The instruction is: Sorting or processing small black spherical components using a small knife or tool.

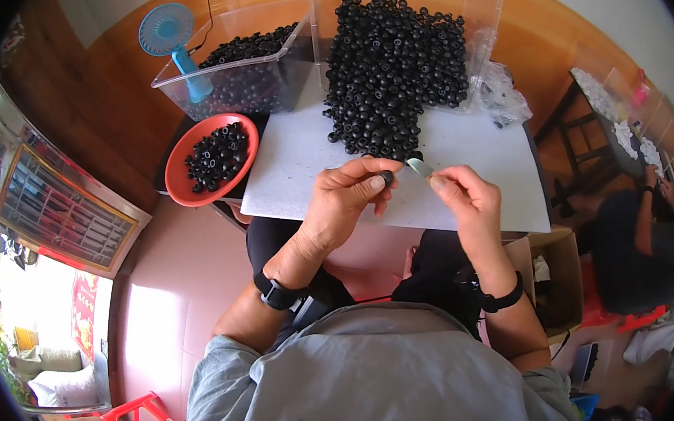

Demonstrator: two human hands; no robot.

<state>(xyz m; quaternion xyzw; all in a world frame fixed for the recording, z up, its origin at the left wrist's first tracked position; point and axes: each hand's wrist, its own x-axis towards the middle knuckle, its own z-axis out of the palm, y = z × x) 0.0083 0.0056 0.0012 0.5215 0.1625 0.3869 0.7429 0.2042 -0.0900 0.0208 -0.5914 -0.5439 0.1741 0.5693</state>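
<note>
Between the thumb and fingers of my left hand (345,196) is a small round black part (387,178). My right hand (469,191) pinches a short knife (419,168) with a pale blade, its tip pointing toward the left hand and a little apart from the black part. Just beyond both hands, a big heap of black parts (388,67) spreads over the white tabletop (288,162), spilling out of a clear plastic bin (487,1) tipped on its side. Some parts in the heap show round openings.
An orange-red bowl (176,177) of black parts stands at the left. Behind it are another clear bin (292,77) of them and a blue handheld fan (167,32). A crumpled plastic bag (503,97) lies right. Another person (640,238) sits at a far-right table; a cardboard box (563,286) stands below.
</note>
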